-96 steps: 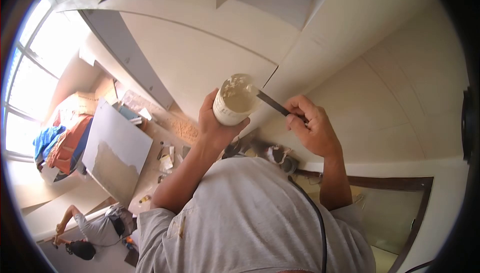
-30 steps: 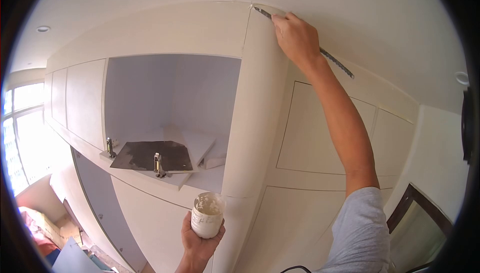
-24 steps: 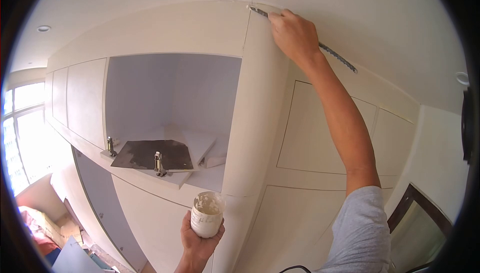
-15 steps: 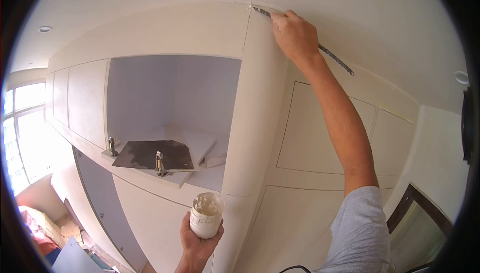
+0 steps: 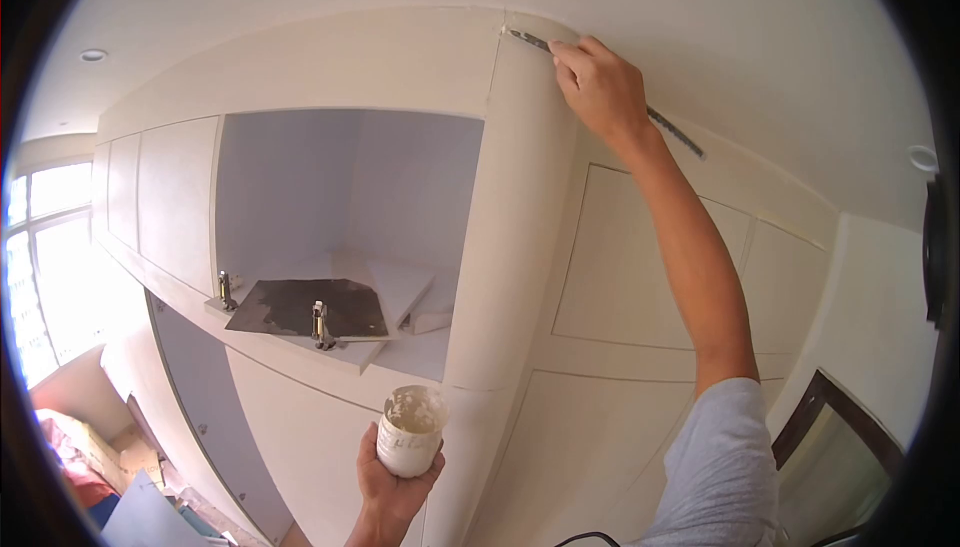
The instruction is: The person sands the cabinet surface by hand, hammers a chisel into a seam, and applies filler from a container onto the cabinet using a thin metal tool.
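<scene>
Blade point(image 5: 531, 41) seemingly lower than before

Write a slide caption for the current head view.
Left hand cradling a smeared white tub, right hand holding a slim dark tool near the top of a rounded column.

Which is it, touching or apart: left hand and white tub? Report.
Touching: the head view shows the left hand cupped around the lower part of the white tub.

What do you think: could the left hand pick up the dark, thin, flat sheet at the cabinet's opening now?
Probably not: the left hand holds the white, round, plastic-looking pot, so isn't free to grasp the dark sheet.
</scene>
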`<state>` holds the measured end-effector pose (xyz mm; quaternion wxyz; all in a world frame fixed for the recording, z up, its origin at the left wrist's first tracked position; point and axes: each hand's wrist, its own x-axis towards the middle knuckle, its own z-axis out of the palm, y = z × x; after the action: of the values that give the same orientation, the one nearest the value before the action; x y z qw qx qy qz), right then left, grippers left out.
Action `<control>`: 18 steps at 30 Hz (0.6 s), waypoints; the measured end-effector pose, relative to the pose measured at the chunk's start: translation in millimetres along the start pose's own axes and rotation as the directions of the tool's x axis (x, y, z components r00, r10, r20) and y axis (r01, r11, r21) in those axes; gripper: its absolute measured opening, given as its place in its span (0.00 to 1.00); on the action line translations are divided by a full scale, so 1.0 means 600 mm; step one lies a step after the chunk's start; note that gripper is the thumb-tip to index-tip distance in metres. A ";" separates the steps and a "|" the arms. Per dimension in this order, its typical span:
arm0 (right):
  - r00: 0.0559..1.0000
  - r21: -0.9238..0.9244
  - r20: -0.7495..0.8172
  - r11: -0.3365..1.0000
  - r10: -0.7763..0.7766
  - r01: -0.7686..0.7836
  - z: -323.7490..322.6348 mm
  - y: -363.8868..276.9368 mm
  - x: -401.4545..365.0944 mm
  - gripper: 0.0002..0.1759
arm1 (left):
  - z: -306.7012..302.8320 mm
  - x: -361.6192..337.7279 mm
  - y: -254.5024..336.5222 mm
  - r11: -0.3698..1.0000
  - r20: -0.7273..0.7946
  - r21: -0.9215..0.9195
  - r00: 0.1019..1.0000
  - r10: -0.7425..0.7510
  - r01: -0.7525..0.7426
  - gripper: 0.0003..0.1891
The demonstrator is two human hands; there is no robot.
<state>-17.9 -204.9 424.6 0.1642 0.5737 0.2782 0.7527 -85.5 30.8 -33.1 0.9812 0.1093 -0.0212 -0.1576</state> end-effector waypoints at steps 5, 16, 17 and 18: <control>0.999 -0.048 0.036 0.999 0.008 -0.006 0.015 0.003 0.003 0.12 | 0.004 -0.005 -0.001 1.000 -0.045 -0.003 0.999 0.002 -0.002 0.25; 0.997 -0.048 0.035 0.996 -0.069 0.070 -0.009 -0.015 -0.004 0.03 | -0.054 0.023 0.009 1.000 0.108 0.003 0.994 -0.007 0.007 0.28; 0.998 -0.047 -0.017 0.998 -0.053 0.052 -0.007 -0.011 -0.002 0.05 | -0.055 0.024 0.011 1.000 0.118 0.029 0.993 -0.006 0.002 0.28; 0.997 -0.046 -0.071 0.998 -0.038 0.035 -0.004 -0.008 0.002 0.07 | -0.054 0.023 0.011 1.000 0.118 0.029 0.993 -0.005 0.002 0.28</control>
<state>-20.8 -201.1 422.3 0.1805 0.5373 0.2776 0.7757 -67.7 39.4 -62.8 0.9763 0.1139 -0.0815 -0.1651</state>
